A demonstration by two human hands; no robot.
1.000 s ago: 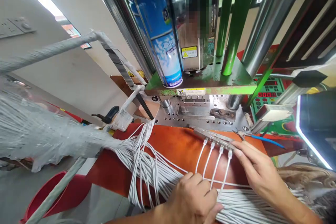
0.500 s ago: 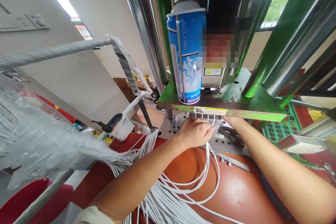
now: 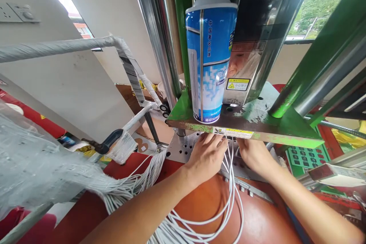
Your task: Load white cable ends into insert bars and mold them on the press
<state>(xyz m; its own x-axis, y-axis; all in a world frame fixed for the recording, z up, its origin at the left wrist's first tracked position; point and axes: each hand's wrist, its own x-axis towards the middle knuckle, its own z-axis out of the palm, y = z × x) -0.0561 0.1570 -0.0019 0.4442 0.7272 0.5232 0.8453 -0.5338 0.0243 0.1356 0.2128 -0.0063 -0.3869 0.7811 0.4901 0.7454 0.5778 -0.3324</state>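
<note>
My left hand (image 3: 208, 156) is under the front edge of the green press plate (image 3: 286, 137), beside several white cables (image 3: 231, 183) that run down from there. Its fingertips are partly hidden by the plate, so what they hold cannot be made out. My right hand (image 3: 254, 156) reaches under the same plate just right of the cables, its fingers mostly out of sight. Below the hands lies a perforated metal bed (image 3: 183, 146). A blue spray can (image 3: 210, 65) stands upright on the plate.
A thick bundle of cables (image 3: 128, 188) lies at left on the red-brown surface (image 3: 257, 217), near a wrapped metal frame (image 3: 71, 47). Green posts and steel columns rise around the press. A metal strip (image 3: 257, 192) lies in front of the bed.
The view has shifted, bringing the can and plate closer. My right hand has come out further from under the plate. My left hand now sits lower beside the cables.
</note>
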